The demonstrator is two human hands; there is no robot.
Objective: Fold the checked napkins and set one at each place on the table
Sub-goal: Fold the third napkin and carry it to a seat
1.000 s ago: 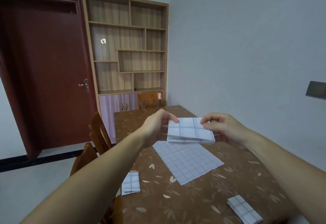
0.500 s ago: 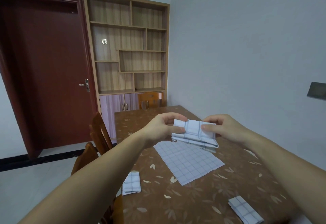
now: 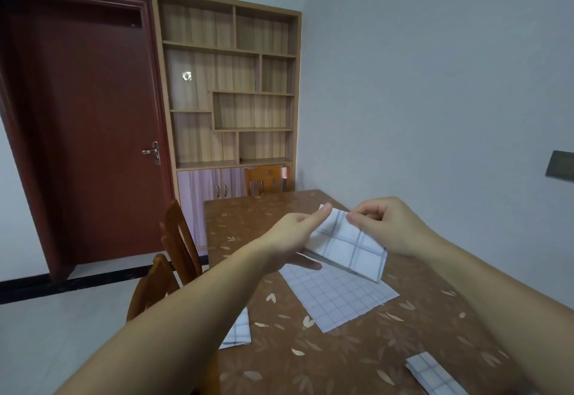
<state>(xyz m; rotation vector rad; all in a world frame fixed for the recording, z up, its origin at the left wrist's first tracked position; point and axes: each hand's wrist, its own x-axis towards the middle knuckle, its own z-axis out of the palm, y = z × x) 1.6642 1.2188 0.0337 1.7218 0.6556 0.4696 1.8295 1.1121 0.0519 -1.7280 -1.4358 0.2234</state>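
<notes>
I hold a white napkin with blue checks (image 3: 348,244) in the air above the brown table (image 3: 341,360). It is folded small and tilts down to the right. My left hand (image 3: 295,236) pinches its upper left corner and my right hand (image 3: 388,227) pinches its top edge. Under it an unfolded checked napkin (image 3: 338,295) lies flat on the table. One folded napkin (image 3: 239,331) lies at the table's left edge, partly hidden by my left forearm. Another folded napkin (image 3: 435,374) lies at the near right.
Two wooden chairs (image 3: 174,255) stand along the table's left side and a third chair (image 3: 267,178) at its far end. A wooden shelf unit (image 3: 230,84) and a dark red door (image 3: 87,121) are behind. The wall runs along the table's right side.
The held napkin went from a flat wide rectangle to a smaller, steeply tilted fold. My hands came closer together at its top and rose slightly.
</notes>
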